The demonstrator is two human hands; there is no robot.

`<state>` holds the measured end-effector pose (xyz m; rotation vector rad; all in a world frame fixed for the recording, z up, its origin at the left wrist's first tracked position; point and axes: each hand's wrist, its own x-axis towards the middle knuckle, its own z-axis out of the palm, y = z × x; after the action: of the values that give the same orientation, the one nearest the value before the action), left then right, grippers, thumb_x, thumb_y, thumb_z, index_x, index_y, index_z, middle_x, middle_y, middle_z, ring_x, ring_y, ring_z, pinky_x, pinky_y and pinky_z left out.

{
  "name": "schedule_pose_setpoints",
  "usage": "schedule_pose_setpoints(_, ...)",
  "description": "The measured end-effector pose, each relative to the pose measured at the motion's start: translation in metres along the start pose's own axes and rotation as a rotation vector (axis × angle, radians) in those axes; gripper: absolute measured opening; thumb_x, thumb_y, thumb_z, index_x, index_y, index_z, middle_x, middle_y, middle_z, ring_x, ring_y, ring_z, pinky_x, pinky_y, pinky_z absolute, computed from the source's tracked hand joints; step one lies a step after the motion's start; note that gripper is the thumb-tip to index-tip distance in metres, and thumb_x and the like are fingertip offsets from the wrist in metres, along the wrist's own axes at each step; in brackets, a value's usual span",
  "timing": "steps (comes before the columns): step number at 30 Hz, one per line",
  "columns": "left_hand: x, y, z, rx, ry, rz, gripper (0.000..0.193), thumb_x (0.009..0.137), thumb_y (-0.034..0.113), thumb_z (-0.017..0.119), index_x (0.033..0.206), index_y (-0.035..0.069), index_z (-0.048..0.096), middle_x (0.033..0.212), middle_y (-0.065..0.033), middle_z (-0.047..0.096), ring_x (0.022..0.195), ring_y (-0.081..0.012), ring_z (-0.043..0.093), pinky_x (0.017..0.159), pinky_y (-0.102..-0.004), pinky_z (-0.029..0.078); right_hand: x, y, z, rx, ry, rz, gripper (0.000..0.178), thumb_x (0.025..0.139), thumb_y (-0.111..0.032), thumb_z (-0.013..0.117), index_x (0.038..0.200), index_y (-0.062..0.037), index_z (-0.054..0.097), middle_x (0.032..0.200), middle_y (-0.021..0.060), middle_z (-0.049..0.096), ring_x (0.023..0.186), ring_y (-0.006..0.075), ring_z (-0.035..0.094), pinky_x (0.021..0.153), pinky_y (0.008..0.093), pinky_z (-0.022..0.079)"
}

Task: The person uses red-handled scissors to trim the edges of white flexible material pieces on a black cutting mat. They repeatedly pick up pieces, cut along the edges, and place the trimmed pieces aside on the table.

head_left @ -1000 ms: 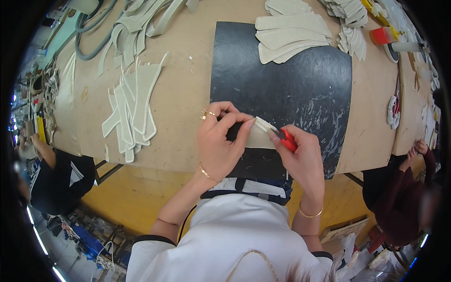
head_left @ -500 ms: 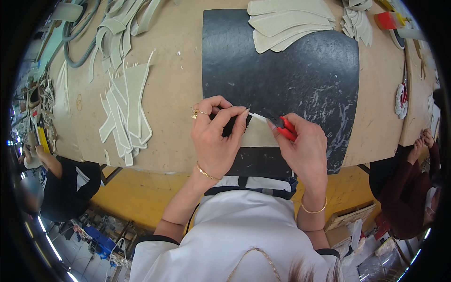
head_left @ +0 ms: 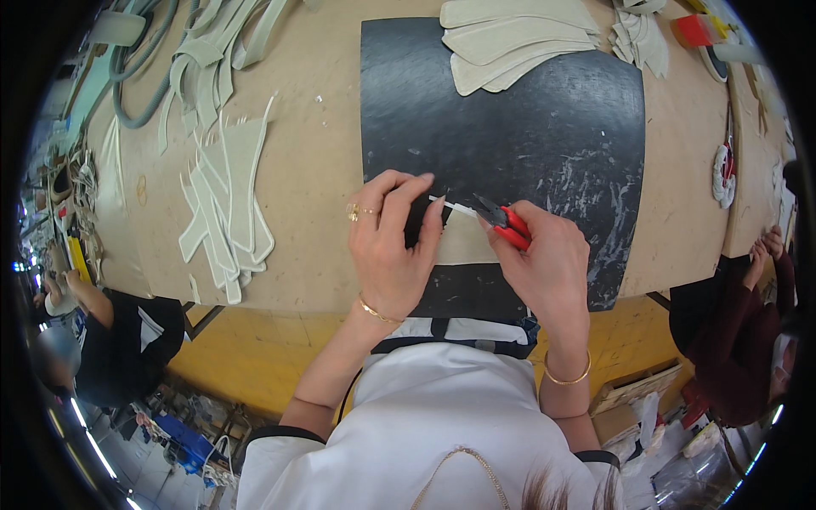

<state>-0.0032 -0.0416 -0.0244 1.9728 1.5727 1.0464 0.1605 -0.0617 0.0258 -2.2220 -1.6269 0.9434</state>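
Red-handled nippers (head_left: 512, 231) with dark jaws are held in my right hand (head_left: 548, 263). The jaws point up and left, close above a thin white strip (head_left: 459, 208). That strip runs along the top edge of a beige fabric piece (head_left: 466, 249), which lies on a black mat (head_left: 501, 136) and is partly covered by my hands. My right thumb and fingertips are by the strip's right part. Beside its left end is my left hand (head_left: 391, 246), with thumb and forefinger apart and the thumb tip close to the strip. Whether the thumb touches it I cannot tell.
Beige pieces with white edging (head_left: 225, 204) lie piled on the table's left. Plain beige pieces (head_left: 518, 42) are fanned over the mat's far edge. Beige strips (head_left: 204, 68) and a grey hose (head_left: 127, 110) lie far left. Two people (head_left: 119, 340) (head_left: 739, 331) sit at the sides.
My left thumb and forefinger have parted from their pinch at the strip's left end, which now shows. The nippers have shifted slightly left and turned, so their jaws show more.
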Motion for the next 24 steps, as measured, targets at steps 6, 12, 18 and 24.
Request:
schedule_pose_setpoints(6, -0.025, 0.012, -0.019, 0.218, -0.373, 0.337, 0.047, 0.082, 0.007, 0.068, 0.129, 0.005, 0.061, 0.141, -0.0113, 0.054, 0.122, -0.0280, 0.055, 0.096, -0.0414, 0.042, 0.001, -0.001, -0.005, -0.055, -0.086, 0.020, 0.017, 0.082, -0.018, 0.072, 0.087, -0.0028, 0.067, 0.074, 0.0142, 0.068, 0.068, 0.0328, 0.067, 0.063, 0.0399, 0.051)
schedule_pose_setpoints(12, -0.038, 0.020, -0.014, 0.427, -0.536, 0.267, 0.056, 0.088, 0.014, 0.064, 0.141, 0.006, 0.050, 0.150, -0.0094, 0.046, 0.138, -0.0263, 0.043, 0.112, -0.0422, 0.033, 0.003, 0.006, -0.010, -0.017, -0.102, -0.061, 0.017, 0.083, -0.019, 0.071, 0.083, -0.0025, 0.066, 0.068, 0.0149, 0.065, 0.065, 0.0339, 0.065, 0.060, 0.0403, 0.050)
schedule_pose_setpoints(18, -0.040, 0.022, -0.015, 0.432, -0.575, 0.250, 0.056, 0.089, 0.008, 0.063, 0.143, 0.005, 0.047, 0.150, -0.0124, 0.045, 0.138, -0.0295, 0.042, 0.114, -0.0451, 0.030, 0.003, 0.032, -0.038, 0.142, -0.218, -0.089, 0.031, 0.086, -0.020, 0.075, 0.074, 0.0029, 0.058, 0.056, 0.0097, 0.045, 0.051, 0.0193, 0.039, 0.050, 0.0337, 0.036)
schedule_pose_setpoints(24, -0.042, 0.022, -0.011, 0.408, -0.517, 0.244, 0.064, 0.084, 0.005, 0.061, 0.145, 0.001, 0.041, 0.152, -0.0123, 0.043, 0.142, -0.0281, 0.039, 0.117, -0.0454, 0.027, -0.014, 0.062, -0.058, 0.177, -0.278, 0.075, 0.027, 0.088, -0.015, 0.074, 0.077, 0.0043, 0.058, 0.058, 0.0017, 0.034, 0.057, 0.0106, 0.029, 0.050, 0.0297, 0.028)
